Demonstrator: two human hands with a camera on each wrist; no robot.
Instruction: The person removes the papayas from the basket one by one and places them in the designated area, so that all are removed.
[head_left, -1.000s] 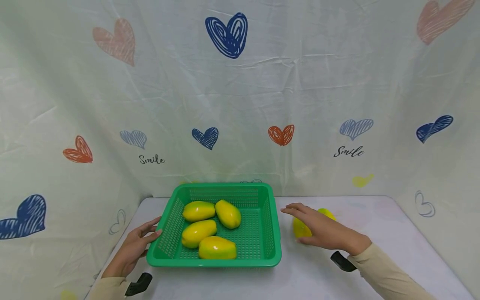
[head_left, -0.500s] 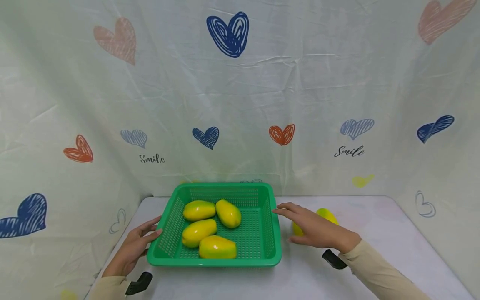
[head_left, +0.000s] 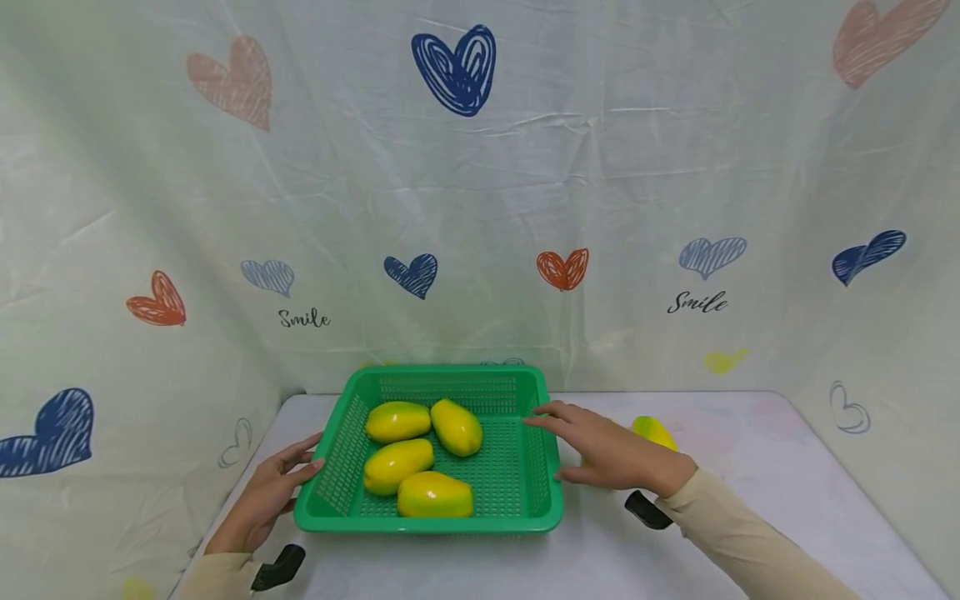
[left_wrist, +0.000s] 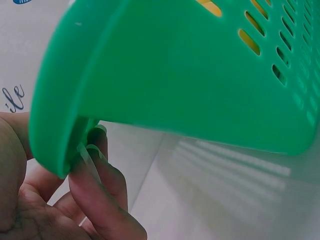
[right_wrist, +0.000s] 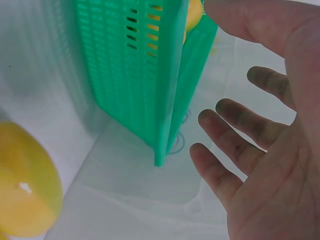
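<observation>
A green plastic basket [head_left: 502, 525] stands on the table with several glossy yellow fruits [head_left: 435, 496], mango- or papaya-like, lying inside. At its left side, my left hand [head_left: 264, 496] holds the rim; the left wrist view shows fingers [left_wrist: 97, 197] curled up under the basket's lip. My right hand [head_left: 611, 450] hovers at the basket's right rim, fingers extended over it and nothing held. The right wrist view shows the palm [right_wrist: 280, 185] bare and its fingers spread. Just beyond the right hand lies another yellow-green fruit [head_left: 654, 432], partly hidden by that hand.
The white table [head_left: 757, 467] ends at a hanging sheet [head_left: 637, 167] printed with hearts, close behind the basket. Near the basket's outer wall, the right wrist view has a yellow fruit [right_wrist: 27, 182]. Black wrist mounts [head_left: 279, 568] sit below both hands.
My right hand has moved left, from above the fruits on the table to the basket's right rim, uncovering more of the far fruit. The left hand and basket look unmoved.
</observation>
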